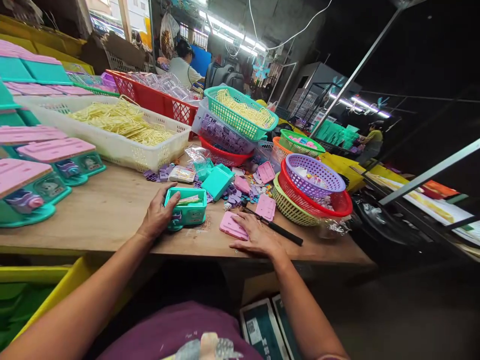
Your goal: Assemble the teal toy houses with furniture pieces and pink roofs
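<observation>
My left hand (159, 210) grips the left end of a small teal plastic box (195, 216) that stands on the wooden table. The box is topless, with pale yellow sticks (187, 200) lying inside. To its right, my right hand (258, 234) rests its fingers over a pink lid (231, 226) lying flat on the table, thumb stretched apart. Just beyond that hand lie a black-handled tool (283, 234) and a second pink lid (266, 207). Behind the box, a teal box (217, 181) lies tilted among small purple and pink parts.
Finished-looking teal boxes with pink lids (56, 149) are stacked at the left. A white basket (150, 152) of yellow sticks stands behind. Stacked baskets, including a purple one (315, 172), occupy the right. The table's front edge (210, 254) is close. Two people are in the background.
</observation>
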`<state>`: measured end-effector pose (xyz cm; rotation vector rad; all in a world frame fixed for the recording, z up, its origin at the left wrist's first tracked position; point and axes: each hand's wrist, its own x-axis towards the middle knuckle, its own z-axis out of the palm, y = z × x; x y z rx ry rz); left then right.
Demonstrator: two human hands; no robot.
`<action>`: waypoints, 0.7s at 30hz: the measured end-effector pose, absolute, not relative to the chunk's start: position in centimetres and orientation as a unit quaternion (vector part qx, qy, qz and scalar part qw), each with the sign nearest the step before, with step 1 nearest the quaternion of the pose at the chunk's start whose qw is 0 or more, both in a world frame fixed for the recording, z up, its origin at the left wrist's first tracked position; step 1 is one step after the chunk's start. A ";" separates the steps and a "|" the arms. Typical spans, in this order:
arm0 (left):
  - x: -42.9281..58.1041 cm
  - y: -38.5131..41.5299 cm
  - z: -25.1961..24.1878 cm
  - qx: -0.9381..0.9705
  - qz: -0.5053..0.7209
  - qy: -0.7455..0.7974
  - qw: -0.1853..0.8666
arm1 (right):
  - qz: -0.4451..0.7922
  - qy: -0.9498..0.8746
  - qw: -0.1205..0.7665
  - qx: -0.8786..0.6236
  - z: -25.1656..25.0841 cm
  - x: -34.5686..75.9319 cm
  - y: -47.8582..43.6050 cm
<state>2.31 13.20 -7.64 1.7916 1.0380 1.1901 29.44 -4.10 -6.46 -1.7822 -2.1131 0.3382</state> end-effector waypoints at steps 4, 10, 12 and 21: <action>2.2 13.3 -7.7 0.701 0.468 0.393 0.368 | 0.110 -0.718 0.146 -0.671 -5.8 28.8 -4.6; 2.3 13.4 -7.9 0.690 0.482 0.382 0.382 | 0.134 -0.762 0.110 -0.624 -3.3 28.7 -4.5; 2.3 13.5 -8.1 0.679 0.493 0.364 0.404 | 0.116 -0.801 0.076 -0.582 -3.1 28.6 -4.1; 2.2 13.7 -8.7 0.660 0.501 0.346 0.439 | 0.054 -0.737 -0.020 -0.673 -2.0 25.2 -3.3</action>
